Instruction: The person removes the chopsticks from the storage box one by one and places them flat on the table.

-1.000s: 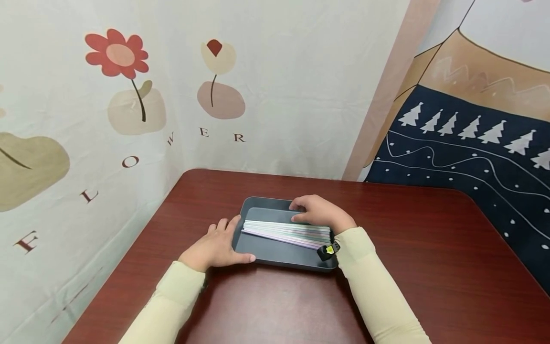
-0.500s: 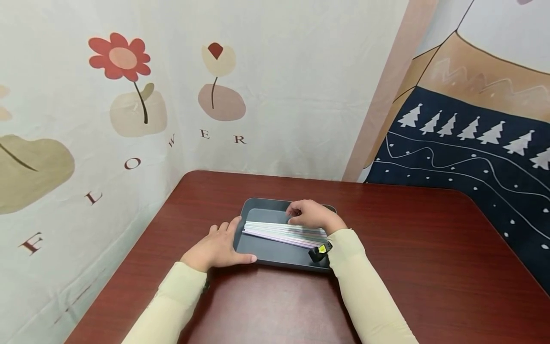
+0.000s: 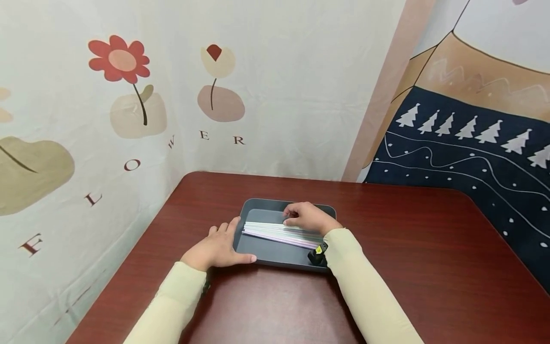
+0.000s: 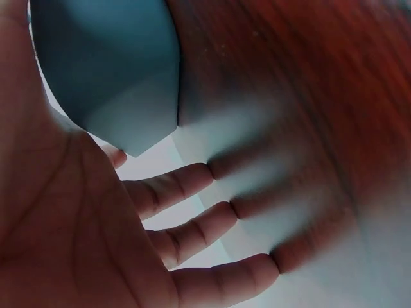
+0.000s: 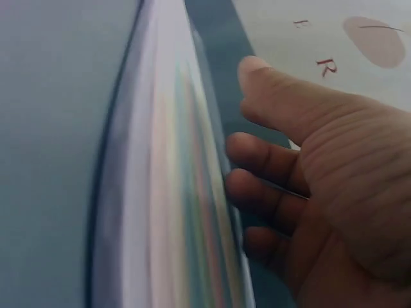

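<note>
A grey-blue rectangular tray lies on the table, holding a flat row of several thin pastel straws. My left hand rests at the tray's left end, fingers spread along the rim and thumb at the front corner. In the left wrist view its fingers look extended beside the tray wall. Over the far side of the straws hovers my right hand, fingers loosely bent. The right wrist view has its fingertips close along the edge of the straws, with nothing pinched; whether they touch is unclear.
The dark red wooden table extends around the tray on all sides. Behind it hangs a pale printed cloth with flowers and letters. A navy cloth with white trees hangs at the right.
My right hand has moved left and slightly nearer over the straws, its fingers bending somewhat more. The left hand and the tray stay practically in place.
</note>
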{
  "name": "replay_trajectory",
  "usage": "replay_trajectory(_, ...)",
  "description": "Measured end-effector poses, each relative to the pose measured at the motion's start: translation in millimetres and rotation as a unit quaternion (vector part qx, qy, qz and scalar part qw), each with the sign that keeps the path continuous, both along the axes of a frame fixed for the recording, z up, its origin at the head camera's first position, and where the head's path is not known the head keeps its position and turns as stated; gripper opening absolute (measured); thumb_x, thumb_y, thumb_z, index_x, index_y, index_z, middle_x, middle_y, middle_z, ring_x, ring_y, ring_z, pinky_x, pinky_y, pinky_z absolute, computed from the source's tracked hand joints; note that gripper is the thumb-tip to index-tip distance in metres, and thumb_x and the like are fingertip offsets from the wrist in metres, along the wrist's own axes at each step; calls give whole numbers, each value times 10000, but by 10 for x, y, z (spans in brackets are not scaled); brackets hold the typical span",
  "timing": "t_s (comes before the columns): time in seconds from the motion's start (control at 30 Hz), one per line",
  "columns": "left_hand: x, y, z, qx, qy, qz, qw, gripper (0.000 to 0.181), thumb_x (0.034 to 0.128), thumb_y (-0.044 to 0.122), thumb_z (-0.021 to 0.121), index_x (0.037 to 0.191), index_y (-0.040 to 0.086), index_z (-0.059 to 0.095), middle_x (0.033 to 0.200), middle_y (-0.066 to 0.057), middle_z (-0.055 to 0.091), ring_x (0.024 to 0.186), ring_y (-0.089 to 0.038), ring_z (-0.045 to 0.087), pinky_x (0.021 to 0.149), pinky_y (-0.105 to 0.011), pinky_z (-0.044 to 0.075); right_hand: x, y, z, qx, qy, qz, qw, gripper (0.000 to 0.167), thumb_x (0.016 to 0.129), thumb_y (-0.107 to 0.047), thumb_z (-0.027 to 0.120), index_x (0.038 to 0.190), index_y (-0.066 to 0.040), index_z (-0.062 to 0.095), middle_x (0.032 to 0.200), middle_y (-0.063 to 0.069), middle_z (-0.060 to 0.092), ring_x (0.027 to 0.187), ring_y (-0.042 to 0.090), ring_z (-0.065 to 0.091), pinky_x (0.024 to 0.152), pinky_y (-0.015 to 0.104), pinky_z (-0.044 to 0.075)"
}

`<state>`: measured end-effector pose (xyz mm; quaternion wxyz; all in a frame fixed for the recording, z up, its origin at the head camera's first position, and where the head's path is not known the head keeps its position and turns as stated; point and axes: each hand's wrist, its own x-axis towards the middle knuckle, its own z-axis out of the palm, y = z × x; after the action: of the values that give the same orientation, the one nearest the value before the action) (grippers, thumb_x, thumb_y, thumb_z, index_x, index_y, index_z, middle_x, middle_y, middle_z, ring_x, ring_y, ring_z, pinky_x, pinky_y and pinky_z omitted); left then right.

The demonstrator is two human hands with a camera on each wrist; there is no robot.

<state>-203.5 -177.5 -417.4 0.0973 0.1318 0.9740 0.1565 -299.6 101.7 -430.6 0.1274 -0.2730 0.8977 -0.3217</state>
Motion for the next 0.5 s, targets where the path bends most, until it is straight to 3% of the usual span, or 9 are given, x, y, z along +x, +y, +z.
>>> replay_trajectory(0.27, -21, -6, -24, -16, -4, -22, 10000, 1276, 679, 752, 725, 1552, -9, 190, 1406, -260, 417, 1143, -438, 418, 983, -559, 328, 0, -71, -11, 219, 256, 220, 9992, 92, 958, -217, 689, 1044, -194, 715, 844, -76, 634, 725, 115, 551, 689, 299, 472)
replay_trajectory(0.5, -7, -11, -2, 30, -56, 19, 10000, 1272, 681, 745, 732, 1555, -1, 186, 1390, -256, 425, 1126, -431, 419, 965, -554, 351, -8, -73, -25, 401, 245, 217, 9987, 95, 976, -150, 656, 1015, -213, 716, 908, -93, 641, 761, 106, 555, 727, 303, 474)
